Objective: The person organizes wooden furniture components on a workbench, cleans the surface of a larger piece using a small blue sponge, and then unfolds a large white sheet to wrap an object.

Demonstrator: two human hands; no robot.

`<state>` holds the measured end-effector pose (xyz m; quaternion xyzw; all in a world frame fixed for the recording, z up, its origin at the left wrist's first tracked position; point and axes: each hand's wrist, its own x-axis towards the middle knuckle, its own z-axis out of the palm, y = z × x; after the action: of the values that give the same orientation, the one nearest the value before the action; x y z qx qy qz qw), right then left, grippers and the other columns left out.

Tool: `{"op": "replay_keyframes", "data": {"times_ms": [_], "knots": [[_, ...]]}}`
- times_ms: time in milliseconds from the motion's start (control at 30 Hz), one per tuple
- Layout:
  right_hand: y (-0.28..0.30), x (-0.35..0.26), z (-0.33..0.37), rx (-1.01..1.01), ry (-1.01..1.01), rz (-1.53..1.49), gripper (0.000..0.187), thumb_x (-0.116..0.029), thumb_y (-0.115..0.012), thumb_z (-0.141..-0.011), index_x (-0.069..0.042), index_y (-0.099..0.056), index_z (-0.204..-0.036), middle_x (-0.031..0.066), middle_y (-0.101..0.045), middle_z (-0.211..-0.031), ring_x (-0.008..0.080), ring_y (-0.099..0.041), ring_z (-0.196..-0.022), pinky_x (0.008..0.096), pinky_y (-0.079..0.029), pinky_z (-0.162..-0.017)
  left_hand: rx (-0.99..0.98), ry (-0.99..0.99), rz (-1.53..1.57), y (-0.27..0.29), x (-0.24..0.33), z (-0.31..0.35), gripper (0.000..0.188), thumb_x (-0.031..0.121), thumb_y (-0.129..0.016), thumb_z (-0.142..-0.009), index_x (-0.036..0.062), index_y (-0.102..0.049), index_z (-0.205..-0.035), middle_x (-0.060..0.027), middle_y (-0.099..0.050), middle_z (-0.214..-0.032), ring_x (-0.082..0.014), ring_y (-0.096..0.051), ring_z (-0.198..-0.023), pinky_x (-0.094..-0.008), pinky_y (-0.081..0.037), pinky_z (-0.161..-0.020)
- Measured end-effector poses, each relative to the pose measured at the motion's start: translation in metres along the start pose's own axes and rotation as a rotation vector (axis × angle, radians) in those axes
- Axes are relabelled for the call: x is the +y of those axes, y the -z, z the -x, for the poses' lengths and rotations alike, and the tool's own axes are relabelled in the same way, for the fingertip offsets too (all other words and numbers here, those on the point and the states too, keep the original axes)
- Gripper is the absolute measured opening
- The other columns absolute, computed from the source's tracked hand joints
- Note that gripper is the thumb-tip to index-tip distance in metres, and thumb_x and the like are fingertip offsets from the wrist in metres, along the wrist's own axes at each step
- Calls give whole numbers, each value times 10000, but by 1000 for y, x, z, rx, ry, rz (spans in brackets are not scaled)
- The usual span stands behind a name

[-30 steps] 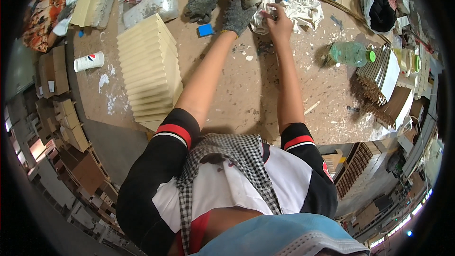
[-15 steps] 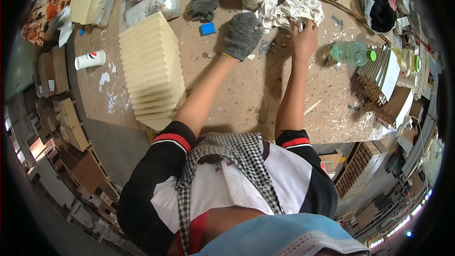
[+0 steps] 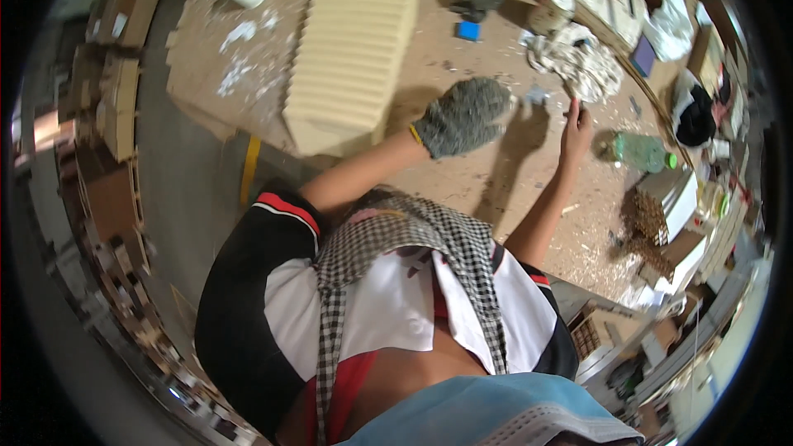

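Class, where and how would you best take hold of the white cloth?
Probably pinch a near-edge fold of the cloth, coming from the near side: it lies bunched in folds, the right hand is at that edge, and a can stands at its far left.

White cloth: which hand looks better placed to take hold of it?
Right, I'd judge: the bare right hand is at the near edge of the white cloth, though contact is unclear. The gloved left hand is farther off, toward the ridged cream block.
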<state>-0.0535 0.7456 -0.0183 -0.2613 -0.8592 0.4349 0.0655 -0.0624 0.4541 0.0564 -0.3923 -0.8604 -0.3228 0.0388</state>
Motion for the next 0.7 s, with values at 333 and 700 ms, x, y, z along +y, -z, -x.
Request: {"op": "replay_keyframes", "data": {"times_ms": [333, 700], "knots": [[-118, -111, 182, -569, -133, -409, 316, -122, -678, -936, -17, -630, -1230, 44, -662, -860, 115, -652, -714, 254, -528, -628, 525, 514, -183, 147, -55, 253, 728, 362, -755, -830, 94, -430, -1424, -188, -450, -1407, -394, -445, -1275, -487, -422, -1042], [-206, -222, 191, -542, 669, -82, 218, -95, -629, -947, -28, -694, -1144, 65, -701, -882, 148, -675, -769, 292, -525, -696, 277, 695, 424, 142, -150, 307, 1133, 466, -804, -766, -43, -142, -1532, -255, -240, -1574, -332, -238, -1470, -416, -243, -1189]]}}
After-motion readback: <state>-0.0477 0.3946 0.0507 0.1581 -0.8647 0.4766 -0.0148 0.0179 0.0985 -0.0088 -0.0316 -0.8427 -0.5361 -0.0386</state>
